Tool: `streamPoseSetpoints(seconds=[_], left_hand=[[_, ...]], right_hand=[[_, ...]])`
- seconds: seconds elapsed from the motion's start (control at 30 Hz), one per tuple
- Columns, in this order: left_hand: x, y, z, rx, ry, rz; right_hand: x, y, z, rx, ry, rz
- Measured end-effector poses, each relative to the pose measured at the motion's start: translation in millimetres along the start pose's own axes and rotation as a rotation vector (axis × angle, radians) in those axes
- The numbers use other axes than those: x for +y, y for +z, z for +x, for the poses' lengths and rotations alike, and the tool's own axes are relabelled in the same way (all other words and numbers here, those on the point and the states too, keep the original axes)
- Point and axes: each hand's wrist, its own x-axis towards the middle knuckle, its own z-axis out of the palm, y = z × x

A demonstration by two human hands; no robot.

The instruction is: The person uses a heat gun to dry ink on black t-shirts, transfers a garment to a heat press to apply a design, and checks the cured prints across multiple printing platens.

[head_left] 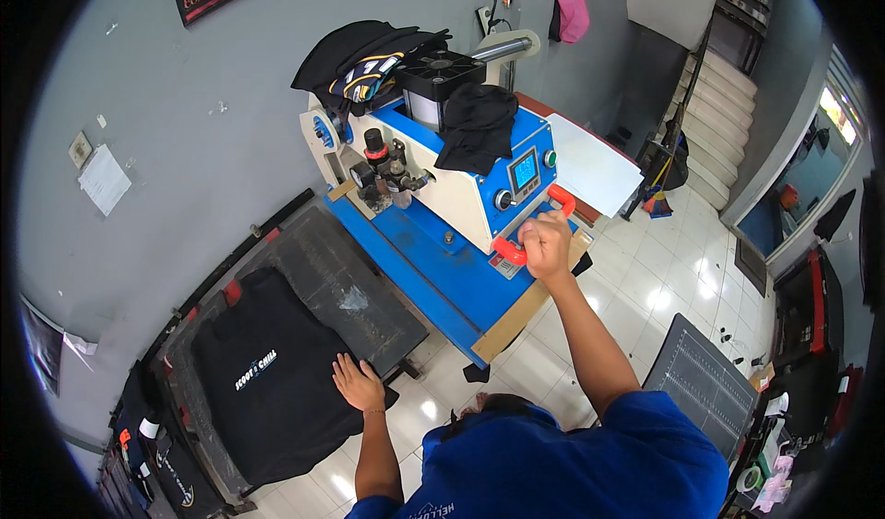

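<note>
A black shirt with a small white and blue chest print lies spread over the dark left platen of a heat press. My left hand rests on the shirt's right edge, fingers spread. With my right hand I grip the red handle at the front of the blue and white press head. The head is over the blue bed, to the right of the shirt. A lit display, a black knob and a green button are on its front panel.
Dark folded garments and a black cloth lie on top of the press. White sheets are behind it. A gridded cutting board stands at right. Stairs rise at the back right beyond the tiled floor.
</note>
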Motion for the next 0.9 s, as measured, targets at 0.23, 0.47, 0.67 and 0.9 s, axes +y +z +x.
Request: streamPoseSetpoints(seconds=[0.23,0.47,0.67,0.9], left_hand=[[1,-3,1,-0.005,-0.013,-0.012],[1,-4,-1,0.000,-0.012,-0.003],[7,0,0,0.000,-0.002,-0.014],[-8,-2,2,0.043,-0.015,-0.021]], right_hand=[[-3,0,1,0.032,0.000,0.001],[-3,1,-1,0.037,0.000,0.019],[3,-3,-1,0.046,0.001,0.008],[4,12,-1,-0.007,-0.023,0.033]])
